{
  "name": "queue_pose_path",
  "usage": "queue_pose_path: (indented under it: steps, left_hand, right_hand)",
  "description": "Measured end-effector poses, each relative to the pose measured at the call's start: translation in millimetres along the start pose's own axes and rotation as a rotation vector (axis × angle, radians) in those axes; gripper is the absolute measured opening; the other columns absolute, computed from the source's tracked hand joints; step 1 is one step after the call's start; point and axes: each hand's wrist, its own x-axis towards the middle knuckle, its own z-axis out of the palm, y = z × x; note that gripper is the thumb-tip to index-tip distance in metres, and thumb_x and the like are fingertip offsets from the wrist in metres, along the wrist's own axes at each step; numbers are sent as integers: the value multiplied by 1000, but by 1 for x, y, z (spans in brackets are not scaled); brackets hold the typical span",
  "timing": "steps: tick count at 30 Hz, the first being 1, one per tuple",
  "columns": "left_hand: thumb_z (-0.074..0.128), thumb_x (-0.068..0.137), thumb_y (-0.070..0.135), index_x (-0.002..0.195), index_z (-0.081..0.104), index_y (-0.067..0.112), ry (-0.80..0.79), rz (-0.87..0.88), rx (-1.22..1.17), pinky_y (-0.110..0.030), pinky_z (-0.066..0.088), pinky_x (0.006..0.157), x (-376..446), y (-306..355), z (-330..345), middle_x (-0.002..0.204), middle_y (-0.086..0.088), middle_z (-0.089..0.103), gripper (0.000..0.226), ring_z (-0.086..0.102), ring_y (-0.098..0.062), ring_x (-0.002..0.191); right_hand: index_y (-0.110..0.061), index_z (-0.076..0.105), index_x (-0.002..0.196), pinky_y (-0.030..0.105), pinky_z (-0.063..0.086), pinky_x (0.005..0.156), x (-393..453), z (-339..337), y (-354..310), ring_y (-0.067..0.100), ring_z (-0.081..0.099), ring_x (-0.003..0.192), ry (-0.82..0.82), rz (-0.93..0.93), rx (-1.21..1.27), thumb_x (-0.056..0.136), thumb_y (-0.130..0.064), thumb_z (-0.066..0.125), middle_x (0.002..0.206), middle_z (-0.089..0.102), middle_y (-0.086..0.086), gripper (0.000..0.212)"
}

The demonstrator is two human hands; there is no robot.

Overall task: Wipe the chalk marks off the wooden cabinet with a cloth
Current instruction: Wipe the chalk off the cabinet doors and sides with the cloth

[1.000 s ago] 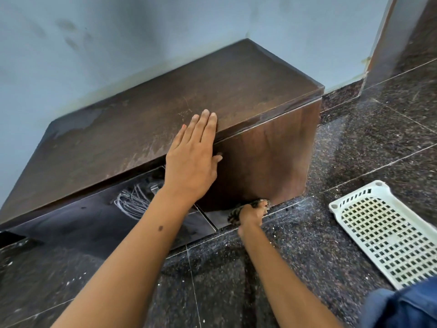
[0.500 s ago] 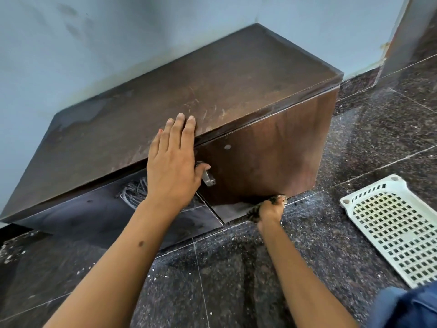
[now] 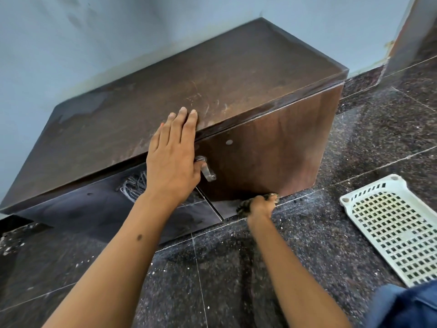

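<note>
Near right: blue fabric (image 3: 406,306), a white perforated tray (image 3: 392,228) on the dark speckled floor (image 3: 224,280). Right hand (image 3: 260,205) grips a dark cloth (image 3: 243,205) at the bottom edge of the wooden cabinet (image 3: 272,162) door. Left hand (image 3: 173,159), fingers straight, lies flat over the cabinet's top front edge, just left of the metal handle (image 3: 207,170). Chalk marks (image 3: 134,189) show on the dark left panel. Far: pale blue wall (image 3: 118,31).

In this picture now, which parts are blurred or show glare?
Head view: the right hand and the dark cloth it holds are motion-blurred; the left hand on the cabinet is sharp; the polished floor shows soft glare; wide-angle bending curves the cabinet edges.
</note>
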Motion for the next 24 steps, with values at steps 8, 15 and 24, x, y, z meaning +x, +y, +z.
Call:
queue_pose_path:
  steps: [8,15,24]
  left_hand:
    - [72,79,28,149,18,12,4,-2,8,-37,12,116,0,1,-1,155,-8,20,90,17,-27,143]
    - [71,80,31,149,17,14,6,-1,-7,-36,11,116,-1,0,-1,155,-6,20,89,16,-25,144]
    - [70,80,30,149,16,15,5,-8,-6,-35,10,116,0,1,0,156,-6,18,90,15,-24,144]
  right_hand:
    - [-13,41,133,36,52,77,-19,-5,14,26,58,88,-132,89,-26,95,4,33,119,57,15,42]
    - [-5,48,120,50,49,94,-18,14,32,33,56,113,-275,226,0,96,-13,32,114,57,19,30]
    - [-8,51,119,43,52,88,-1,-18,-8,28,58,90,-36,54,68,93,3,29,111,60,16,36]
